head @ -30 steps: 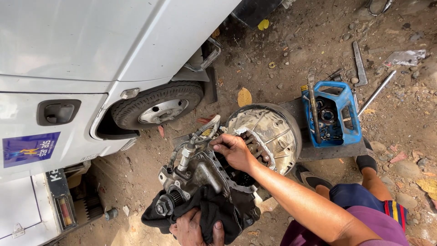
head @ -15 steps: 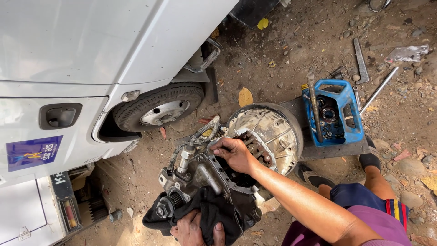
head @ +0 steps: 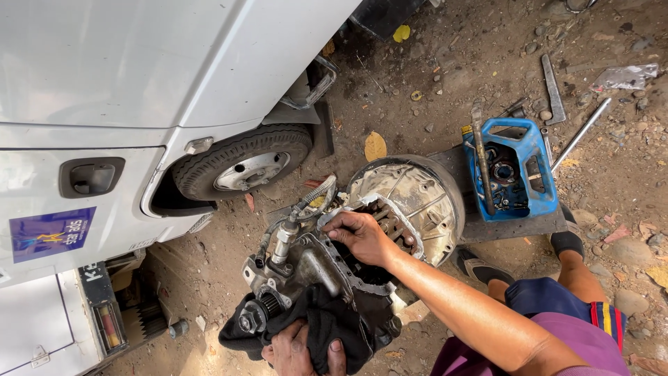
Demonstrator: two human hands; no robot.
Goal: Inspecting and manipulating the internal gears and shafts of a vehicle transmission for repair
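A greasy metal gearbox (head: 316,271) lies on the dirt, its round bell housing (head: 417,202) pointing away from me. My right hand (head: 358,233) reaches into the open top of the case, fingers curled on the grey cover edge over the gears. My left hand (head: 299,351) presses a black rag (head: 327,327) against the near end of the gearbox, beside the splined shaft (head: 254,317).
A white truck (head: 139,90) with its front wheel (head: 243,163) stands at left. A cut-open blue jerrycan (head: 515,170) holding parts sits on a board at right, with metal bars (head: 581,132) and tools scattered on the ground. My feet in dark sandals (head: 567,244) are at right.
Both hands stay in place on the gearbox and rag; only the camera view shifted slightly.
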